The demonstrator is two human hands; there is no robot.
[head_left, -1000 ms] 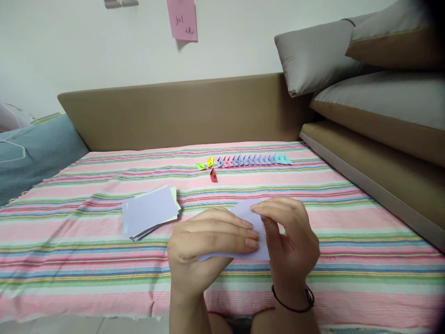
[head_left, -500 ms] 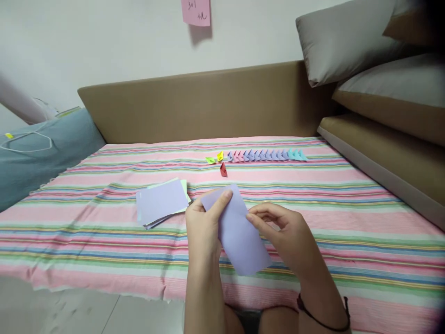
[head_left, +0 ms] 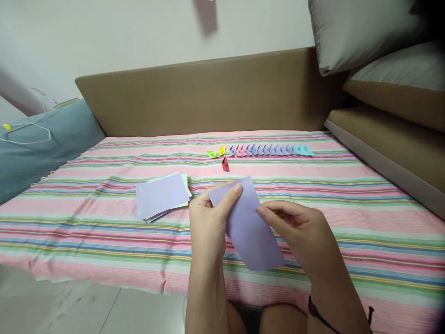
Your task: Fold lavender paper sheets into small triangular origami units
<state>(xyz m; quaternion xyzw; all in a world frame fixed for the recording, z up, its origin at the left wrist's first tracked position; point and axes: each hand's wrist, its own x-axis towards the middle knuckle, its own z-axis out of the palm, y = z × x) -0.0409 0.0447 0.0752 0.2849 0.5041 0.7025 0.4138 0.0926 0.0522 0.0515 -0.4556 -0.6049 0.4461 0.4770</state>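
A tilted sheet of lavender paper (head_left: 255,236) is held above the striped cloth. My left hand (head_left: 212,213) is closed on its upper left part, the thumb flat on the front and the fingers hidden behind. At the right edge, my right hand (head_left: 295,222) pinches the paper between thumb and fingertips. Beyond the sheet lie small folded paper boats: a red one (head_left: 225,164), a yellow one (head_left: 222,150) and a green one (head_left: 212,154). A row of overlapping lavender, pink and turquoise folded pieces (head_left: 271,150) extends to their right.
To the left of my hands lies a stack of lavender and pale green paper (head_left: 162,197). The striped cloth (head_left: 104,236) covers the seat up to a brown backrest (head_left: 194,97). Grey and brown cushions (head_left: 392,102) are piled at right; a blue cushion (head_left: 66,139) with a white cable is at left.
Both hands and the paper appear slightly farther right in view, with the same hold. The view has tilted down a little, so the pink note on the wall is nearly out of sight.
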